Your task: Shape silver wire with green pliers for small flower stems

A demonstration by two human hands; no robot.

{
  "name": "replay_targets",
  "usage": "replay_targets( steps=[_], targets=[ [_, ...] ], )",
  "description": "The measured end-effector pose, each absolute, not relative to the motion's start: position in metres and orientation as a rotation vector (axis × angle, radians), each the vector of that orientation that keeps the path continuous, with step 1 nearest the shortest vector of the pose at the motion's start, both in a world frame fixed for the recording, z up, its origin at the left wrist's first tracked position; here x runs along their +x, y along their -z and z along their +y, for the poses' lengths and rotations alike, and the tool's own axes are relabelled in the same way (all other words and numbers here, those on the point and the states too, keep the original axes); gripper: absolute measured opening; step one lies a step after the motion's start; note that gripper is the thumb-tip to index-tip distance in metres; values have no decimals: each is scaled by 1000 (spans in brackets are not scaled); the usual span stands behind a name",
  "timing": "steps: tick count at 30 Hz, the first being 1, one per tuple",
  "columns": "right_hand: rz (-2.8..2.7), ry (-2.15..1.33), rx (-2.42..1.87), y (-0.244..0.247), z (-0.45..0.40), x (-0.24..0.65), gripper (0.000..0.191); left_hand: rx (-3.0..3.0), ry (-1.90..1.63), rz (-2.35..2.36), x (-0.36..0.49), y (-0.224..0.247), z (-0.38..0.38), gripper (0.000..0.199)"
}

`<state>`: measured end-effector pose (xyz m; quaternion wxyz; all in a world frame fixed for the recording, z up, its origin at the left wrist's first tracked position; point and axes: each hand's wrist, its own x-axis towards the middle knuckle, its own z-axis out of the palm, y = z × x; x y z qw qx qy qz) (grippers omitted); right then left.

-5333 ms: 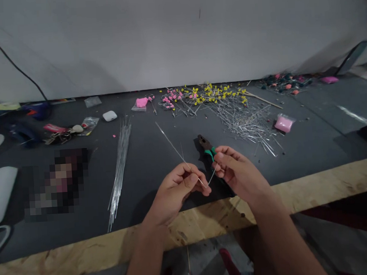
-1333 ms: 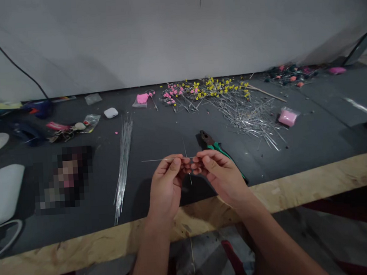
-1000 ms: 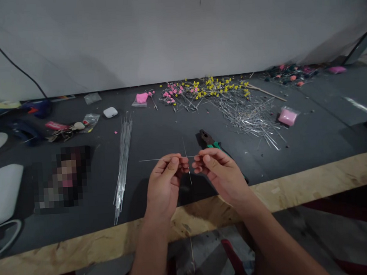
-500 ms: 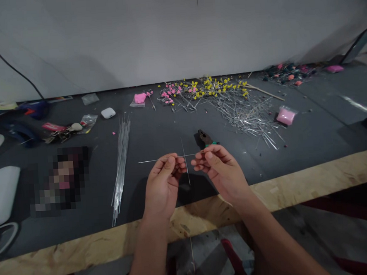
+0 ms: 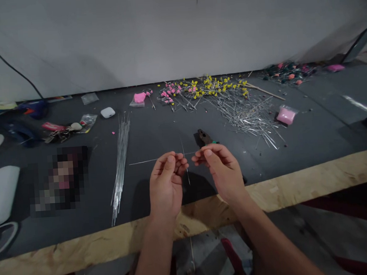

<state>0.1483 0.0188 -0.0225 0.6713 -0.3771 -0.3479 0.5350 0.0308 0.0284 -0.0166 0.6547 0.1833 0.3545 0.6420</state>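
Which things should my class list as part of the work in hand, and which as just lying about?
Likely part of the work: held wire, pinched by left hand and right hand; bundle of straight wires; pliers; pile of loose wires; yellow-tipped wires.
Probably just lying about: keys; white case; clear bag.

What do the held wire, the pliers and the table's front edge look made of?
Held wire: likely bare metal, silvery and glinting. Pliers: dark, dull head, probably steel; the green grip may be plastic. Front edge: apparently wood, pale and matte with brown blotches.
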Motion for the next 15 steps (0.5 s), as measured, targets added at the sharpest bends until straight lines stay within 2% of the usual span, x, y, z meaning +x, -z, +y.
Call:
replay_targets(
  steps=[6, 15],
  targets=[
    [-836, -1150, -996, 20, 17, 144, 5, 481, -1455, 832, 43, 17, 20, 8],
    [-807, -1226, -977, 22, 17, 146, 6, 496, -1433, 849, 42, 18, 21, 8]
  ],
)
